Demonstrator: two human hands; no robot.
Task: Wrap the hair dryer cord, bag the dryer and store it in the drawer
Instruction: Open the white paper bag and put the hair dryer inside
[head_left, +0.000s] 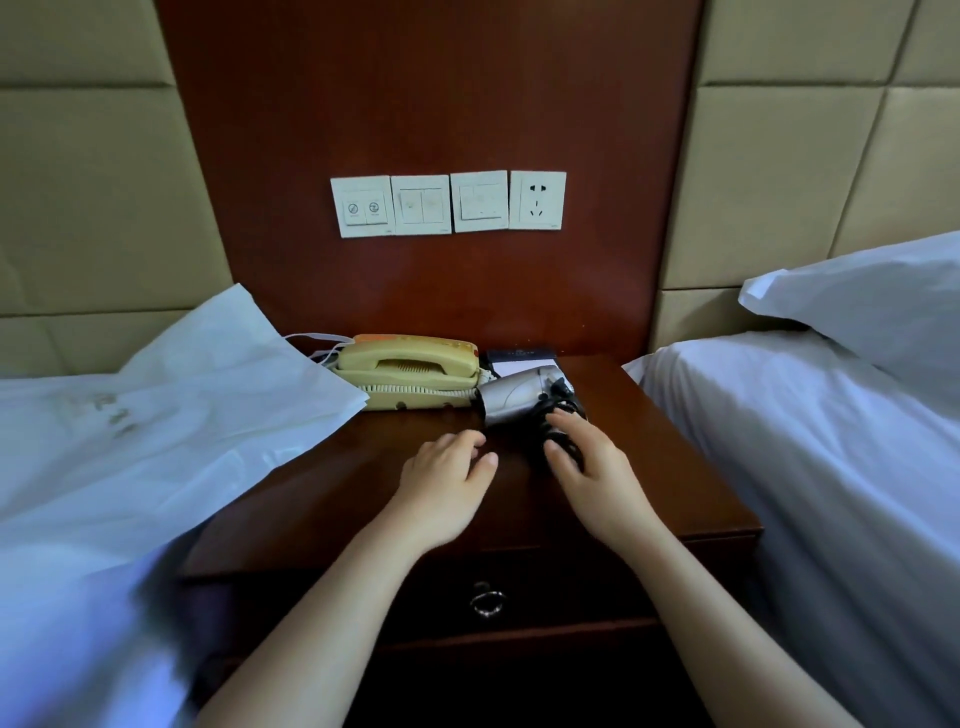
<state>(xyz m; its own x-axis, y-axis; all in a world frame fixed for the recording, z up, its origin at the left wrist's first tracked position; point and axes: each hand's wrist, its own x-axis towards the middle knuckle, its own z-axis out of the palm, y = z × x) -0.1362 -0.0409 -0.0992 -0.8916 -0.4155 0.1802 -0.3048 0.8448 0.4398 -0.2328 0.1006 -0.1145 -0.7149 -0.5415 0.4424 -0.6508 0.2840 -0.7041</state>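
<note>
Dark reddish wood forms the bedside table (322, 499). At its 1 o'clock lies the silver hair dryer (514, 397), its black cord (566, 446) bunched at the near end. The right hand (592, 467) grips that cord, fingers and thumb curled round the coils. The left hand (441, 483) hovers at the table's centre, fingers loose, holding nothing. A cream corded telephone (410, 371) sits at 11 o'clock, a white notepad (524, 359) at 12; its dark header print is unreadable. The white plastic bag (182, 395) at 9 o'clock bears faint, illegible marks. The drawer (545, 587) at 6 o'clock is closed.
</note>
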